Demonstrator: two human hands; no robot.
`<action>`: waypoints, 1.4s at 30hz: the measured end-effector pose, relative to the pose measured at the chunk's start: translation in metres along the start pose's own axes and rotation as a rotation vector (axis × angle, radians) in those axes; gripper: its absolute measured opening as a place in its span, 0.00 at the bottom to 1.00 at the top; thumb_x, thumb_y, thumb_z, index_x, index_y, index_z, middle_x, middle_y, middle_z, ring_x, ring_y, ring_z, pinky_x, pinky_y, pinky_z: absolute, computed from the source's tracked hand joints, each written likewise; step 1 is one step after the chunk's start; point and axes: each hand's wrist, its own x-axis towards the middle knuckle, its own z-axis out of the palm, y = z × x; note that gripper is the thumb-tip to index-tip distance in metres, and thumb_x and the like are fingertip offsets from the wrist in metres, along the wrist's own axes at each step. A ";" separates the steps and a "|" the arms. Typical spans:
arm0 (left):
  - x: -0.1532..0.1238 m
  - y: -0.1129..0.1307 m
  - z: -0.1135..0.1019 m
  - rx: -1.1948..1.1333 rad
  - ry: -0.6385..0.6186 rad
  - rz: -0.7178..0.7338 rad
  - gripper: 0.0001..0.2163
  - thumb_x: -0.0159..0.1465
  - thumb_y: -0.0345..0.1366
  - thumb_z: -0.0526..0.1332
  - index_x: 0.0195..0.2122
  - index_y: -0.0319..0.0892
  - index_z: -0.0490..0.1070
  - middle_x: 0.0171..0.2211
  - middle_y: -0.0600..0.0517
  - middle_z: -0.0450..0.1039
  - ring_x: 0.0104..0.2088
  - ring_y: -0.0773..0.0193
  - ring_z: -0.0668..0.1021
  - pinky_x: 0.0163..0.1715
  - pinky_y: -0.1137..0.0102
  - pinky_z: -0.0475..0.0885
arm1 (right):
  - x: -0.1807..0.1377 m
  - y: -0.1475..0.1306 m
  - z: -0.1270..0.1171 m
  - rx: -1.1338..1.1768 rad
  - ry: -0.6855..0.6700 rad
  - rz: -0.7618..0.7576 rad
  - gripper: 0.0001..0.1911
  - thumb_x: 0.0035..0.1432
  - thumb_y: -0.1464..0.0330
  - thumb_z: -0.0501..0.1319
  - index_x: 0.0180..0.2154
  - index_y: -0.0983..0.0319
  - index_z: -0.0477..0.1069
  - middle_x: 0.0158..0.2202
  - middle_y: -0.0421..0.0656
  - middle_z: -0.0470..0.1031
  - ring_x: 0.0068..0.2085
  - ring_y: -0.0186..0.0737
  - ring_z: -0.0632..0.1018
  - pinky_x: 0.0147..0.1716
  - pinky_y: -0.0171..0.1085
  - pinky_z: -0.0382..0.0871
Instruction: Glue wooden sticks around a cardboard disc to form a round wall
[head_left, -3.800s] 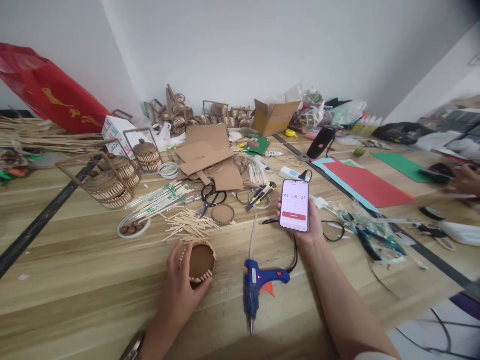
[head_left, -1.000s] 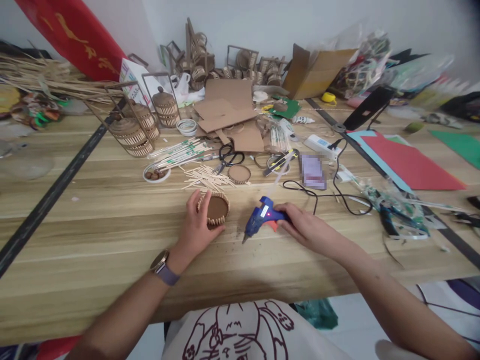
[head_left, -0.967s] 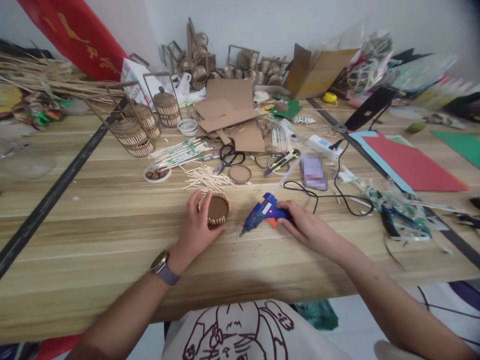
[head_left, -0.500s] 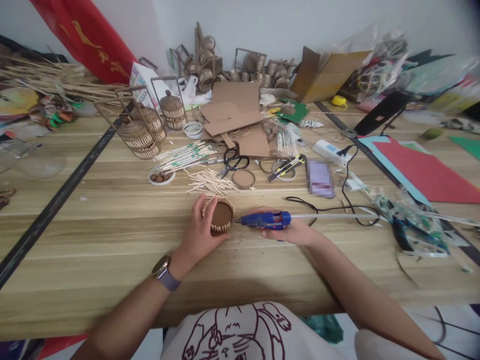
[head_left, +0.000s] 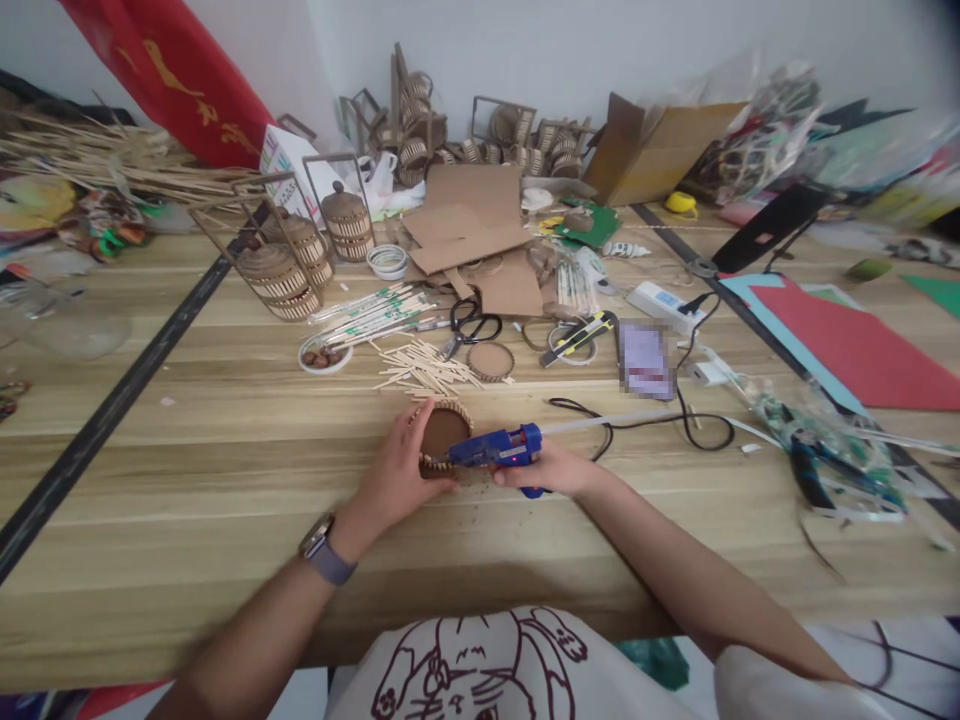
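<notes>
My left hand (head_left: 401,458) is curled around the left side of a small round basket (head_left: 444,432) with a brown base and a rim of short upright sticks. In my right hand (head_left: 551,468) is a blue hot glue gun (head_left: 499,447), a clear glue stick trailing from its back. The gun's nozzle points left and lies over the basket's lower right rim; whether it touches the rim I cannot tell. Beyond the basket lies a pile of short wooden sticks (head_left: 424,368), with a round cardboard disc (head_left: 491,362) beside it.
Black scissors (head_left: 474,322), a utility knife (head_left: 577,338) and a phone (head_left: 646,362) lie behind my hands. A black cord (head_left: 705,440) loops at the right near pliers (head_left: 814,480). Finished lidded baskets (head_left: 277,280) stand at the left, and cardboard sheets (head_left: 472,220) lie at the back.
My right hand has brought the glue gun left and slightly down, from beside the basket to over its rim. My left hand stays on the basket, with its fingers shifted slightly.
</notes>
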 end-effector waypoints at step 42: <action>0.009 0.016 0.010 0.177 0.287 0.039 0.55 0.49 0.30 0.74 0.69 0.46 0.36 0.63 0.34 0.51 0.63 0.39 0.63 0.59 0.44 0.64 | -0.024 0.013 -0.019 -0.430 0.237 -0.121 0.21 0.54 0.55 0.65 0.42 0.64 0.76 0.38 0.47 0.81 0.36 0.43 0.80 0.38 0.39 0.76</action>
